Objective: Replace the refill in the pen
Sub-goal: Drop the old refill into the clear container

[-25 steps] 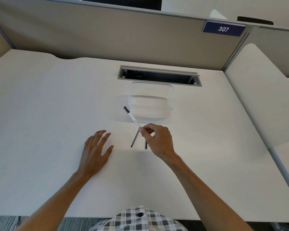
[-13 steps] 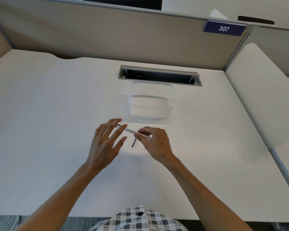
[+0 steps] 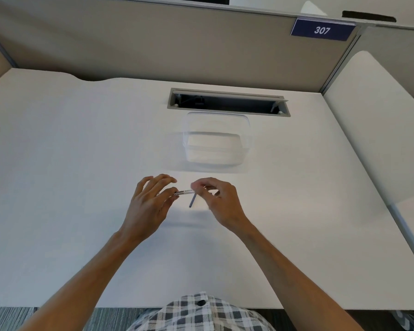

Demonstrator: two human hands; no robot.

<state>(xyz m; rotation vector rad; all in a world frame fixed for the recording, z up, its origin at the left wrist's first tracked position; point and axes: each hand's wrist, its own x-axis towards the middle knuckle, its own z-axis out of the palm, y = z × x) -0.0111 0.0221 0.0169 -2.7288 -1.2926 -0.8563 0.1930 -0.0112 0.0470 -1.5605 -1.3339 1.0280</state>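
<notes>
We hold the pen [image 3: 183, 192] level above the tabletop [image 3: 81, 163], our left hand [image 3: 148, 206] pinching its left end, our right hand [image 3: 221, 201] its right. A refill [image 3: 192, 200] lies beneath. We judge opening the pen comes next: pull or twist apart.

A wide white laminate bench [image 3: 58, 187] runs up to a beige fabric partition wall [image 3: 153, 44]. A grey rectangular cable slot [image 3: 228, 105] is cut into the bench near that wall, its flap open. Just in front of it stands a clear plastic rectangular container [image 3: 216, 142], apparently holding nothing. A dark blue plate reading 307 [image 3: 322, 30] sits on the partition's top edge.
</notes>
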